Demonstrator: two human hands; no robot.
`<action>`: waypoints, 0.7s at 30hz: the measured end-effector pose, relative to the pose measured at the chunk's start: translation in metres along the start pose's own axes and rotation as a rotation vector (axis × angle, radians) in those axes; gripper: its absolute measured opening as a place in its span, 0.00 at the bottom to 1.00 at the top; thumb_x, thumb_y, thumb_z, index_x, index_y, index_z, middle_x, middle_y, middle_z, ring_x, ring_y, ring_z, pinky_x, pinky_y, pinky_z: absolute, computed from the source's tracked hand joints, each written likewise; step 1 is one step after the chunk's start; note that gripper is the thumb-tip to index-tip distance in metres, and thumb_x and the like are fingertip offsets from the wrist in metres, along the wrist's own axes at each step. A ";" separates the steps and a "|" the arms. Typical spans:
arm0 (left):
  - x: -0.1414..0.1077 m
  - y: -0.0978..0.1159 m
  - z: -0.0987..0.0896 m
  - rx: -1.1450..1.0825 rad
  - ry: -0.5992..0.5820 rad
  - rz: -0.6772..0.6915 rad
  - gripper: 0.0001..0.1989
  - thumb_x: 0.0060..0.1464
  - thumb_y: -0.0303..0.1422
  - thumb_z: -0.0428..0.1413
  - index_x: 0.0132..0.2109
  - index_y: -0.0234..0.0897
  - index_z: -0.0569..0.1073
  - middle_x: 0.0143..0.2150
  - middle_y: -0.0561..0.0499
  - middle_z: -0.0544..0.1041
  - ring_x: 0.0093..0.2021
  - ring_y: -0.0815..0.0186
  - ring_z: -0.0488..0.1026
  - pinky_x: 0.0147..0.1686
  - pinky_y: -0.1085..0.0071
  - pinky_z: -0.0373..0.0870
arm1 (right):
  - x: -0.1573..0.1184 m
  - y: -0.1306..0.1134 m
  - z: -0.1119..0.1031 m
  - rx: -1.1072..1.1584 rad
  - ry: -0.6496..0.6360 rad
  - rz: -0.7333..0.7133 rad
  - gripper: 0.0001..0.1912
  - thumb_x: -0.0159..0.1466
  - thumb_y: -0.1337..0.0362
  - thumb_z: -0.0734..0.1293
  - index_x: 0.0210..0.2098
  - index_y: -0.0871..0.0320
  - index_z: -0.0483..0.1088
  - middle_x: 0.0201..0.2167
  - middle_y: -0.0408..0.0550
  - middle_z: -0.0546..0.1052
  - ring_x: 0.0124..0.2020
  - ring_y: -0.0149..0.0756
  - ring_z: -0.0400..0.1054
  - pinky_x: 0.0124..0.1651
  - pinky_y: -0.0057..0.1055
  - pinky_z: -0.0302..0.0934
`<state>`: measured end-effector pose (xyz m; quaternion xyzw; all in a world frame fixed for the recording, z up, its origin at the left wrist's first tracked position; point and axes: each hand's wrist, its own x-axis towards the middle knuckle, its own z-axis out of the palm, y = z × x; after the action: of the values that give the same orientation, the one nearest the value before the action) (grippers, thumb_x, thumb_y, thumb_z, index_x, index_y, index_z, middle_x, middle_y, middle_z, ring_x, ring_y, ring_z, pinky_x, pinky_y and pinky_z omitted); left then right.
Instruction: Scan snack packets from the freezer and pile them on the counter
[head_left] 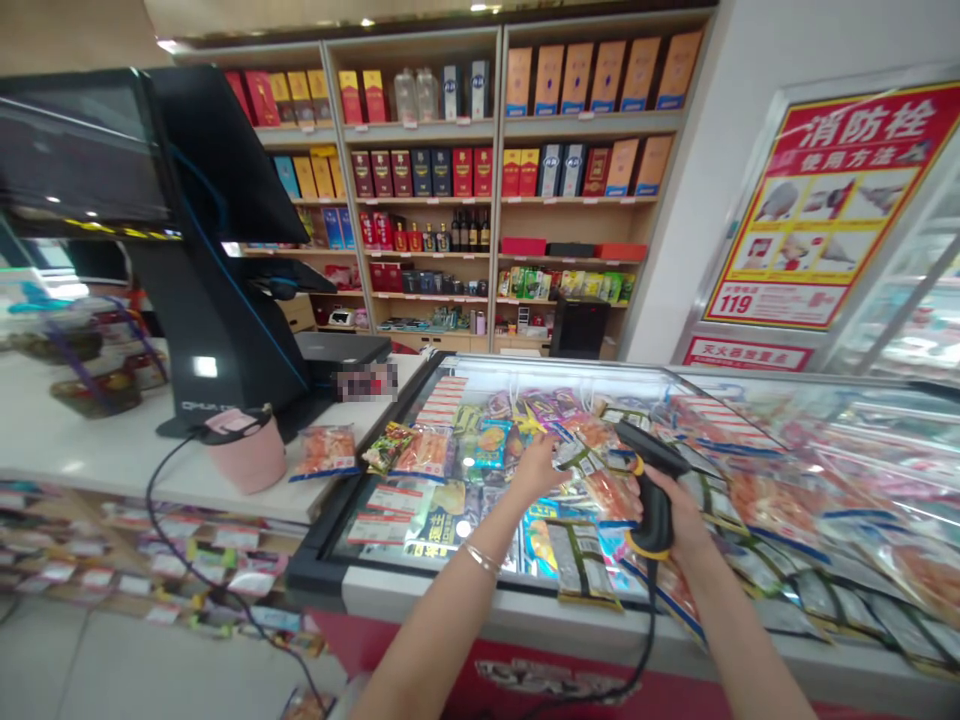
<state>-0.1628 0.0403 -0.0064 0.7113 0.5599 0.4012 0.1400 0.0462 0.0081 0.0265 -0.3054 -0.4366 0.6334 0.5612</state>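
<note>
In the head view my right hand is wrapped round a black and yellow barcode scanner, whose cable hangs down over the freezer's front. My left hand reaches out over the glass-topped freezer, its fingers apart and nothing seen in them. Near it are a blue snack packet and many other bags. A silver and green bag lies at the freezer's front edge, between my forearms. Reddish food bags are piled on the right.
A black register screen stands on the white counter at the left, beside a pink container and a reddish bag. Shelves of boxes and bottles line the back wall. A dark cable hangs off the counter.
</note>
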 end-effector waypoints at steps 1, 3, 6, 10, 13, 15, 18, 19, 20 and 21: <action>0.001 -0.002 -0.001 0.003 0.006 0.000 0.26 0.41 0.32 0.64 0.51 0.36 0.72 0.46 0.43 0.73 0.47 0.57 0.72 0.48 0.61 0.70 | 0.000 0.000 0.001 -0.006 -0.002 0.001 0.15 0.49 0.55 0.75 0.31 0.55 0.70 0.17 0.41 0.68 0.13 0.28 0.59 0.12 0.25 0.56; 0.004 -0.005 -0.005 0.003 0.051 -0.014 0.20 0.42 0.31 0.64 0.45 0.35 0.76 0.42 0.45 0.75 0.46 0.57 0.72 0.48 0.62 0.69 | 0.000 0.000 0.002 -0.014 -0.006 0.008 0.16 0.49 0.55 0.75 0.31 0.56 0.70 0.17 0.40 0.68 0.12 0.28 0.59 0.12 0.25 0.56; 0.010 -0.010 -0.016 -0.054 0.208 -0.102 0.16 0.43 0.32 0.64 0.43 0.35 0.77 0.41 0.46 0.76 0.45 0.59 0.72 0.48 0.62 0.68 | 0.001 -0.005 0.006 -0.020 -0.023 0.029 0.16 0.49 0.56 0.75 0.29 0.57 0.68 0.17 0.40 0.68 0.12 0.28 0.59 0.12 0.25 0.56; 0.015 -0.011 -0.035 -0.260 0.426 -0.199 0.16 0.45 0.33 0.61 0.44 0.35 0.76 0.40 0.48 0.78 0.42 0.61 0.73 0.46 0.65 0.68 | -0.006 -0.016 0.019 -0.036 -0.054 0.024 0.17 0.50 0.54 0.75 0.27 0.57 0.66 0.17 0.40 0.68 0.12 0.28 0.59 0.13 0.25 0.56; 0.015 -0.009 -0.043 -0.397 0.532 -0.192 0.18 0.46 0.36 0.60 0.45 0.34 0.75 0.38 0.48 0.78 0.38 0.63 0.74 0.42 0.67 0.68 | -0.016 -0.021 0.032 -0.125 -0.029 -0.017 0.17 0.50 0.53 0.75 0.27 0.57 0.67 0.17 0.41 0.70 0.13 0.29 0.61 0.13 0.25 0.56; 0.015 -0.008 -0.045 -0.445 0.563 -0.175 0.19 0.46 0.39 0.60 0.45 0.34 0.75 0.37 0.49 0.79 0.36 0.63 0.74 0.40 0.69 0.68 | -0.022 -0.022 0.041 -0.207 -0.046 -0.028 0.17 0.52 0.52 0.74 0.25 0.58 0.67 0.16 0.42 0.69 0.13 0.29 0.61 0.14 0.26 0.56; 0.015 -0.010 -0.044 -0.481 0.587 -0.150 0.22 0.46 0.42 0.60 0.46 0.34 0.74 0.37 0.48 0.78 0.35 0.64 0.74 0.39 0.69 0.69 | -0.029 -0.023 0.053 -0.286 -0.129 -0.032 0.18 0.54 0.51 0.72 0.22 0.58 0.67 0.14 0.42 0.68 0.13 0.29 0.60 0.16 0.26 0.55; 0.015 -0.010 -0.044 -0.483 0.597 -0.143 0.22 0.46 0.42 0.60 0.47 0.34 0.74 0.37 0.48 0.78 0.36 0.63 0.74 0.39 0.69 0.69 | -0.030 -0.023 0.056 -0.300 -0.144 -0.034 0.18 0.55 0.51 0.71 0.22 0.58 0.67 0.13 0.42 0.68 0.12 0.29 0.60 0.16 0.26 0.55; 0.015 -0.011 -0.044 -0.485 0.607 -0.134 0.23 0.46 0.43 0.60 0.47 0.34 0.74 0.38 0.48 0.78 0.37 0.63 0.74 0.40 0.68 0.69 | -0.031 -0.023 0.059 -0.311 -0.150 -0.036 0.18 0.55 0.51 0.71 0.22 0.58 0.67 0.13 0.42 0.68 0.12 0.28 0.59 0.16 0.26 0.54; 0.016 -0.012 -0.044 -0.488 0.616 -0.126 0.23 0.46 0.43 0.61 0.47 0.34 0.73 0.38 0.47 0.78 0.38 0.62 0.74 0.41 0.68 0.69 | -0.031 -0.023 0.061 -0.317 -0.150 -0.035 0.18 0.55 0.51 0.71 0.22 0.58 0.67 0.12 0.42 0.67 0.12 0.28 0.59 0.16 0.26 0.54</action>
<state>-0.2023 0.0477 0.0200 0.4677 0.5063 0.7078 0.1548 0.0085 -0.0352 0.0706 -0.3342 -0.5772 0.5675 0.4827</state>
